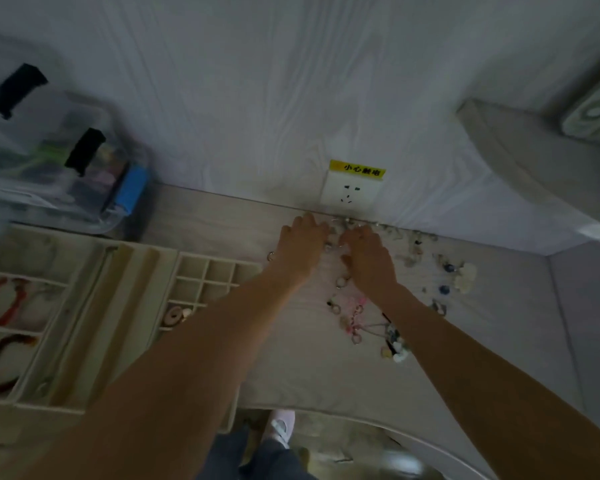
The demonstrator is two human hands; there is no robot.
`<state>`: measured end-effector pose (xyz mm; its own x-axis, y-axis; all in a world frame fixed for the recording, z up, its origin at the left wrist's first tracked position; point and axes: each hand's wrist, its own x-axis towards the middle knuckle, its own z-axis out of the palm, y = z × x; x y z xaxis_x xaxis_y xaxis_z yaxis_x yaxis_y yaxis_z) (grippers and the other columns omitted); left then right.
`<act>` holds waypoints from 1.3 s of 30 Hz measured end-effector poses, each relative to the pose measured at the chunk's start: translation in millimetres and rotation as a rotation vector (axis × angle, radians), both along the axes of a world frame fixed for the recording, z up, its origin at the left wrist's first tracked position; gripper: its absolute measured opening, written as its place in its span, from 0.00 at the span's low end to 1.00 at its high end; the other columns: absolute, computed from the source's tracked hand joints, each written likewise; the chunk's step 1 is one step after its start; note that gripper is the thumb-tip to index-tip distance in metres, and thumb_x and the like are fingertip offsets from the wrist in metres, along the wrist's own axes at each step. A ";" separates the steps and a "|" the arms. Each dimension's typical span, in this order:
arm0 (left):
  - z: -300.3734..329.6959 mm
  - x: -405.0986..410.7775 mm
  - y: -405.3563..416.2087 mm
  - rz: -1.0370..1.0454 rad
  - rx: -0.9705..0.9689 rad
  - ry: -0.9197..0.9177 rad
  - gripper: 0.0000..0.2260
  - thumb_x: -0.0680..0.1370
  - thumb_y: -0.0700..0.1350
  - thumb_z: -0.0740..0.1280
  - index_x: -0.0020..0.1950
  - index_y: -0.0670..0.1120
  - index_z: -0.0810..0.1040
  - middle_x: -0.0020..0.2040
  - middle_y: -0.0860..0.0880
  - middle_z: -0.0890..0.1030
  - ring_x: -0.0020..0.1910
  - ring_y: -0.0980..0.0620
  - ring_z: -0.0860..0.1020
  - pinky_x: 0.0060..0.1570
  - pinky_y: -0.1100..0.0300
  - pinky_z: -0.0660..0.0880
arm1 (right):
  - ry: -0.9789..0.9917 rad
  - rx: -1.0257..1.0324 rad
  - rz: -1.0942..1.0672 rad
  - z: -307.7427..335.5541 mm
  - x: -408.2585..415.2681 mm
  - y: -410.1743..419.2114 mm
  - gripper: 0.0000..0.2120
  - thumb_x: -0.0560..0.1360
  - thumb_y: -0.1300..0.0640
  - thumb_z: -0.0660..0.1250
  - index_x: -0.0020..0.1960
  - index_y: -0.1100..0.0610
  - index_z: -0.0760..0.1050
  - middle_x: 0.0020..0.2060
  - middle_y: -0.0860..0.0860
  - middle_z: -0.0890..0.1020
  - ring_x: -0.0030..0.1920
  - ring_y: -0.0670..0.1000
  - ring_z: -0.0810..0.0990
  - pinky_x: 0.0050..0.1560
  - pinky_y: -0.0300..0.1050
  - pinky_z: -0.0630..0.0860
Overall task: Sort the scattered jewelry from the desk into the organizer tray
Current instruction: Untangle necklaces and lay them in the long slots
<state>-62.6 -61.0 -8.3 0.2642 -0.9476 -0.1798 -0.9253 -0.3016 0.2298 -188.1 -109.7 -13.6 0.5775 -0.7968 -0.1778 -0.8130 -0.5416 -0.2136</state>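
Observation:
Both arms reach to the far edge of the desk, by the wall. My left hand (300, 245) and my right hand (369, 259) lie palm-down side by side over small rings and beads. The fingers curl onto the pieces; whether either one grips a piece is hidden. Scattered jewelry (357, 318) spreads under and right of my right arm: rings, a pink cord, pale charms (465, 277), blue beads. The beige organizer tray (132, 271) sits at the left. It holds a red bracelet (2, 301), a dark bracelet (0, 363) and a pinkish ring (174, 315) in a small cell.
A clear plastic storage box (59, 168) with black latches stands at the back left, behind the tray. A wall socket (349, 192) with a yellow warning label sits just beyond my hands. The desk's front edge (326, 412) curves above my shoe and the floor.

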 end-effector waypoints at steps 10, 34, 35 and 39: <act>-4.3 17.3 -2.0 0.121 -0.181 0.377 0.06 0.78 0.38 0.61 0.52 0.41 0.77 0.56 0.43 0.74 0.57 0.46 0.71 0.56 0.55 0.68 | -0.217 0.070 0.009 -7.3 1.5 -14.0 0.09 0.79 0.63 0.57 0.55 0.64 0.74 0.55 0.60 0.73 0.57 0.58 0.71 0.54 0.48 0.68; 117.0 114.9 171.3 0.856 -0.413 1.291 0.05 0.79 0.37 0.62 0.52 0.41 0.77 0.38 0.47 0.78 0.30 0.56 0.78 0.32 0.64 0.79 | -0.874 1.066 -0.049 109.0 134.9 112.6 0.07 0.73 0.70 0.66 0.44 0.59 0.76 0.37 0.57 0.83 0.33 0.46 0.82 0.38 0.37 0.79; 114.4 117.6 177.2 0.826 -0.400 1.243 0.05 0.79 0.38 0.63 0.50 0.40 0.77 0.35 0.48 0.78 0.27 0.58 0.78 0.28 0.65 0.77 | -0.822 1.029 -0.006 110.5 139.5 116.2 0.06 0.73 0.69 0.67 0.43 0.58 0.76 0.38 0.58 0.82 0.32 0.45 0.81 0.37 0.37 0.79; 108.1 151.3 224.1 0.748 -0.423 1.067 0.08 0.78 0.34 0.63 0.40 0.40 0.77 0.21 0.52 0.75 0.19 0.58 0.70 0.23 0.67 0.68 | -0.693 0.981 0.061 114.8 180.4 151.6 0.03 0.74 0.66 0.68 0.47 0.62 0.77 0.38 0.58 0.80 0.34 0.48 0.78 0.37 0.37 0.76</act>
